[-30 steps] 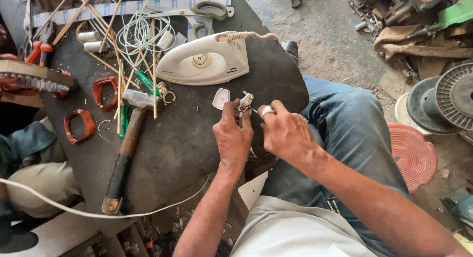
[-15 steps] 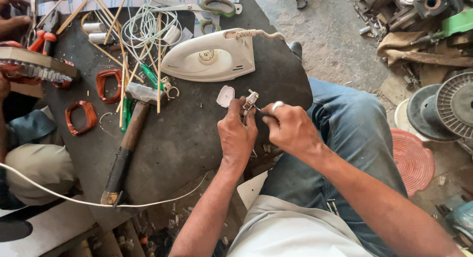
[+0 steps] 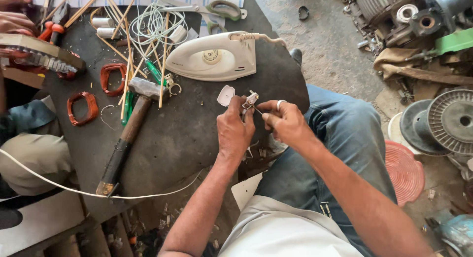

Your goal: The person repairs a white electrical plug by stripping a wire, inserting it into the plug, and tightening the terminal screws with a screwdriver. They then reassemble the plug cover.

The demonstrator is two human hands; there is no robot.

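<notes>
Little has shifted: both hands (image 3: 261, 126) still pinch the small plug part (image 3: 250, 100).

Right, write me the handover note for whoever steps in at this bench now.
Left hand: holds the small opened plug part over the dark worktop.
Right hand: fingertips pinch at the same part.
White plug cover lies off, beside the hands.
White iron lies behind them, hammer to the left.
Done: cover off. Left: plug not closed.

Bright, even daylight; soft shadows; sharp centre; slight wide-angle stretch at the edges
</notes>
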